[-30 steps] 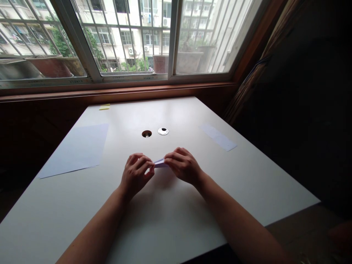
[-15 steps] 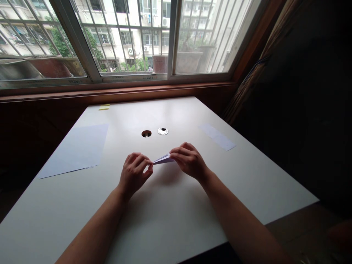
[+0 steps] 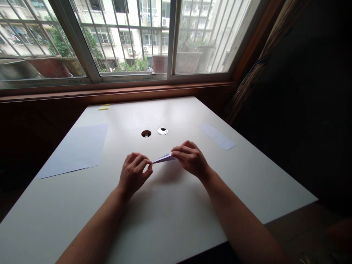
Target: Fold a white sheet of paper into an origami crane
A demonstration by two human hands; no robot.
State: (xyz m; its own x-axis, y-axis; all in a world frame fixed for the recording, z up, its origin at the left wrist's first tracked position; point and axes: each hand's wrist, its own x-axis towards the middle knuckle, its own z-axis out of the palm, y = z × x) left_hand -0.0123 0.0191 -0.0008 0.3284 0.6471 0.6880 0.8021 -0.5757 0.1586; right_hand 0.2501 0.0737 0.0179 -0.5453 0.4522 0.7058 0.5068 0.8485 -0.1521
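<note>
A small folded piece of white paper (image 3: 164,158) is held just above the table, narrowing to a point on its left. My left hand (image 3: 135,172) pinches that pointed tip between thumb and forefinger. At the wider end, my right hand (image 3: 191,159) is closed on the paper, and its fingers hide part of the folds. A soft shadow falls on the table beneath the paper.
White paper sheets (image 3: 77,150) lie on the left of the white table (image 3: 170,220). A paper strip (image 3: 218,136) lies at right, a yellow sticky pad (image 3: 103,107) at the far left corner. Ahead are a cable hole (image 3: 146,134) and its round cover (image 3: 162,131).
My right hand has shifted very slightly up and to the right along the folded paper, which tilts a little more. My left hand stays almost in place.
</note>
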